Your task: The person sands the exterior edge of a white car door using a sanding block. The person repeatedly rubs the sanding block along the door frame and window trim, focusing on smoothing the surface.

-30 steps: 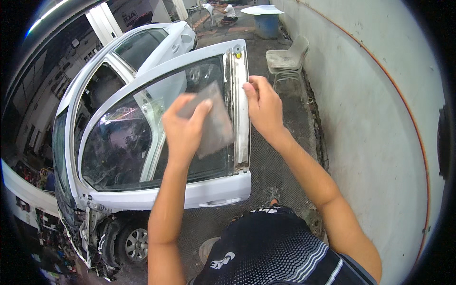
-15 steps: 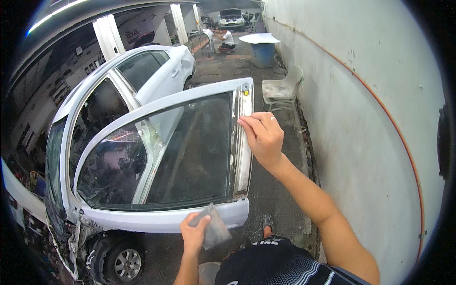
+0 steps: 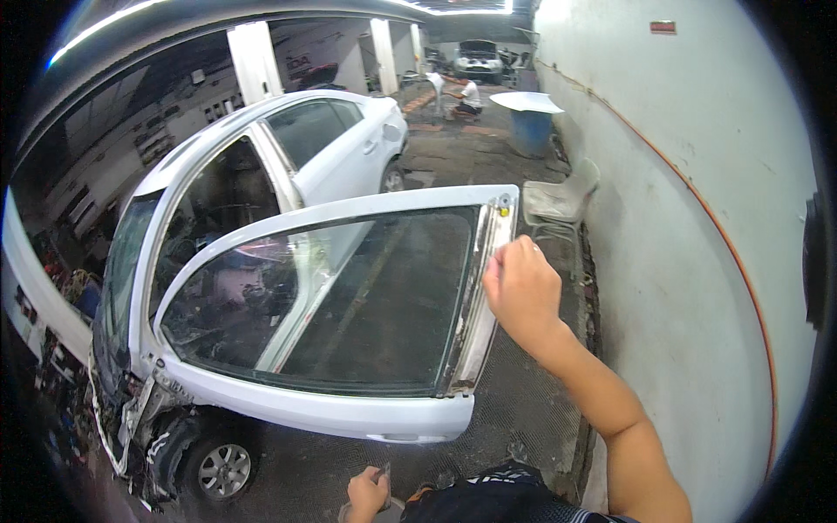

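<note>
The white car door [image 3: 323,418] stands swung out from the car body, its window glass [image 3: 397,296] in the frame. At the upright rear edge of that frame, my right hand [image 3: 526,292] is closed against the worn metal strip [image 3: 479,336]. Its fingertips face away, so anything pinched in them is hidden. Low in the picture, below the door, my left hand [image 3: 367,492] grips a grey, translucent flat sheet [image 3: 387,482], which shows only edge-on.
A white car [image 3: 336,161] with a stripped front and a bare wheel [image 3: 224,471] is at left. Along the right wall, which carries an orange hose [image 3: 706,209], stand a plastic chair [image 3: 558,200] and a blue drum [image 3: 530,132] under a white panel [image 3: 526,103]. Farther back a person [image 3: 468,98] crouches.
My left hand has dropped from the door's lower part, taking the sheet with it. My right hand stays by the frame edge, now in a tighter fist. The view has shifted, moving the scene rightward.
</note>
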Demonstrator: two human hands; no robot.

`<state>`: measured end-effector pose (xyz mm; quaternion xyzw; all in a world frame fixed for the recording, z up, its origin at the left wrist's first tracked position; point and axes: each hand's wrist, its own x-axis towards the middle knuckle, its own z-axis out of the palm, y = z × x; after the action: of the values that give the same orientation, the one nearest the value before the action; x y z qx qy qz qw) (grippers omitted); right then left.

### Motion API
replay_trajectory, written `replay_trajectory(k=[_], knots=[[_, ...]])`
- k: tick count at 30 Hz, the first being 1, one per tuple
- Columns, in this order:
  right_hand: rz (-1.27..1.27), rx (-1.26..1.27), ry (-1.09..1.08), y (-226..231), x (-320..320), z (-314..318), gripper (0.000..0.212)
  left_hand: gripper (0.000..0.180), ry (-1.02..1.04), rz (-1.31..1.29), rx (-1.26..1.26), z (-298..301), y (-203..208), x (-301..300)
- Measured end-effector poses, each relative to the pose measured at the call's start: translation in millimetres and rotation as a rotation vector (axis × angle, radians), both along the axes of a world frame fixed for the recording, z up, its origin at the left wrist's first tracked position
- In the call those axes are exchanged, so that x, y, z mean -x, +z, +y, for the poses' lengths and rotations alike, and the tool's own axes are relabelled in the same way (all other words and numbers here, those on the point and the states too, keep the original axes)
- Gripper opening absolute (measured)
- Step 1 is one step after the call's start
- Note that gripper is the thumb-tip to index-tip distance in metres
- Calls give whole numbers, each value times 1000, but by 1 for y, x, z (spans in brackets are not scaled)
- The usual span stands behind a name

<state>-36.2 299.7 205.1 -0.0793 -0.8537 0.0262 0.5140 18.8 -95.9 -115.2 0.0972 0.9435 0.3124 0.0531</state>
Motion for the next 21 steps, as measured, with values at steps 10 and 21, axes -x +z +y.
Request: replay_trajectory(k=[10, 21], knots=[[-242, 1073, 359, -148, -102, 81, 13, 39, 94, -313, 319, -63, -118, -101], [-1007, 954, -340, -459, -313, 197, 41, 44, 297, -499, 343, -40, -154, -172]])
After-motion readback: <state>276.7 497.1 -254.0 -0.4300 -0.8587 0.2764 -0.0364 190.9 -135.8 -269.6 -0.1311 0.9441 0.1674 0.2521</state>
